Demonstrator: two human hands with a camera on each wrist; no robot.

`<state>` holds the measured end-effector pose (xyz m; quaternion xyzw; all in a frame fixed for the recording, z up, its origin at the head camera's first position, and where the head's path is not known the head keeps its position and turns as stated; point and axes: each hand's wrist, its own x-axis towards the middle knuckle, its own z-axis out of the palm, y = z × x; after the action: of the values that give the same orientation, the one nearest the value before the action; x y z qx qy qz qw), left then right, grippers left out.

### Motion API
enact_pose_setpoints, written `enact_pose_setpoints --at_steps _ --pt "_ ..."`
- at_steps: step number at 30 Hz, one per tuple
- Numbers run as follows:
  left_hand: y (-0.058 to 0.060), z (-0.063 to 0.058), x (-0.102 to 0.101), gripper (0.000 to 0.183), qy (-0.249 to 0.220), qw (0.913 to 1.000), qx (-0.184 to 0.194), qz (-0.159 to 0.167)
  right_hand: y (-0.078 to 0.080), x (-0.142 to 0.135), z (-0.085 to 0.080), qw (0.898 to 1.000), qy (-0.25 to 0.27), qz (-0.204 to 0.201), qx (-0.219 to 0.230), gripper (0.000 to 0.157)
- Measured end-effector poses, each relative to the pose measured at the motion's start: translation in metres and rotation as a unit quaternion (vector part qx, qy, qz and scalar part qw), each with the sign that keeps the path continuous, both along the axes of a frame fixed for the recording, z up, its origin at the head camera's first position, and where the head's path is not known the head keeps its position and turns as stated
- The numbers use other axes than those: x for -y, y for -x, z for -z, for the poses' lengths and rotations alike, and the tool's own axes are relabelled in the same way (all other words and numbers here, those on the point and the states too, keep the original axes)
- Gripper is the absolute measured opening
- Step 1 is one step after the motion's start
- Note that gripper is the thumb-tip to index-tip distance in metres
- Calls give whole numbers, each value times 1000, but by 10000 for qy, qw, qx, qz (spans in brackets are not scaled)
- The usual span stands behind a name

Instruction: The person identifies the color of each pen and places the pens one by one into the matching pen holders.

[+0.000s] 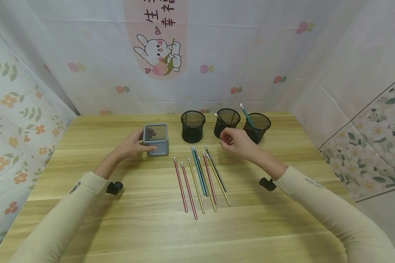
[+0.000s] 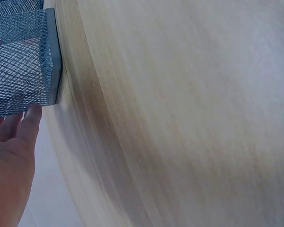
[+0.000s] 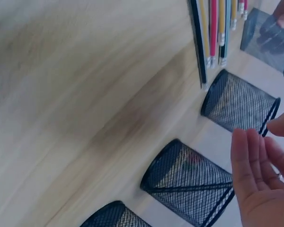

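My left hand [image 1: 134,145] grips a grey square mesh pen holder [image 1: 159,149] by its left side, thumb on the front; the left wrist view shows the holder [image 2: 21,66] with its base close against the tabletop. The right hand [image 1: 237,143] is raised in front of the middle round black mesh cup [image 1: 219,128]. Nothing is between its fingers [image 3: 244,161], and the thumb stands apart from them. A dark pencil [image 1: 219,118] leans in that middle cup. In the right black cup [image 1: 262,128] stands a teal pencil [image 1: 246,114].
A third black mesh cup [image 1: 192,132] stands right of the grey holder. Several red, yellow, teal and black pencils [image 1: 190,190] lie in a loose row mid-table, erasers away from me. A patterned curtain [image 1: 210,47] hangs behind the wooden table [image 1: 145,226].
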<state>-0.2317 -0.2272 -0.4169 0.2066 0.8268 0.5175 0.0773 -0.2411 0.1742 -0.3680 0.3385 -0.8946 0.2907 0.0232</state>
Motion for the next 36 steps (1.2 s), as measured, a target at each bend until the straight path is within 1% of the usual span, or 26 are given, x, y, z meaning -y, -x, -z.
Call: enact_pose_setpoints --at_steps 2,5,13,16,22,26,32,36 --pt "0 0 1 63 20 10000 -27 1 -1 1 2 9998 -110 80 163 8" --pt "0 0 1 63 19 10000 -31 -7 -1 4 7 9992 -224 169 291 8" --pt "0 -1 0 64 39 10000 23 -68 -3 11 15 9968 -210 261 726 5" --pt "0 -2 -1 64 50 10000 15 -75 -3 15 18 9944 -249 291 988 5" --pt "0 -2 -1 64 53 10000 20 -68 -1 21 24 9878 -216 358 1501 5" --pt "1 -1 0 65 5 10000 55 -64 2 28 25 9831 -337 574 1707 6" --pt "1 0 0 64 -8 10000 58 -63 7 38 24 9715 -538 862 2141 12" --pt "2 0 0 64 -32 10000 66 -60 10 44 24 9651 -639 1049 2314 15"
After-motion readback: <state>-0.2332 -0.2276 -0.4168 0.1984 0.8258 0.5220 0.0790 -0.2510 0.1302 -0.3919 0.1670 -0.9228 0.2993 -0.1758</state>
